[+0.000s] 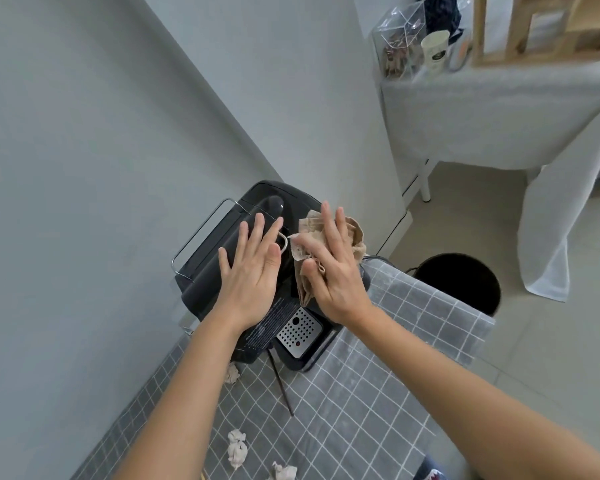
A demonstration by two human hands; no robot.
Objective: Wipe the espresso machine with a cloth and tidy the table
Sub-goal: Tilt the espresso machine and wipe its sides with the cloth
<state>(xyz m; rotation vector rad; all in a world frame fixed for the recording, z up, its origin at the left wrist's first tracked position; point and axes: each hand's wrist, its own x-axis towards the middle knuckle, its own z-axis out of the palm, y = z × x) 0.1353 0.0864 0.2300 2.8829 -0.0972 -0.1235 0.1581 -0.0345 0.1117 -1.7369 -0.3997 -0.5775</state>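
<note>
1. The black plastic espresso machine (243,258) is sitting at the far corner of the table covered in a grey cloth with a white grid (378,358), close to the pale wall, so the person is reaching forward over the table to get at its top.
2. The person's left hand (253,271) is lying flat with fingers spread, gripping nothing, and is pressing on the machine's dark top beside the thin wire rail (201,233); this is probably bracing the machine so it is not sliding while the other hand is rubbing.
3. The person's right hand (333,268) is spreading its fingers over a crumpled beige fabric cloth (355,237), with the thumb hooking a fold, and is pressing the cloth against the machine's right upper side. A flat palm is likely giving wider contact than a fist would.
4. Below the hands, the perforated silver metal drip tray (298,332) is lying uncovered at the machine's front, apparently not being wiped at this moment.
5. 4 crumpled white paper wads (237,446) are lying on the tablecloth nearer the person, and a thin dark stick (281,386) is lying slanted just in front of the machine.
6. A round black bin (461,282) is standing on the floor just beside the table's right edge, handy for the scraps; judging by these leftovers, the tidying is not yet done.
</note>
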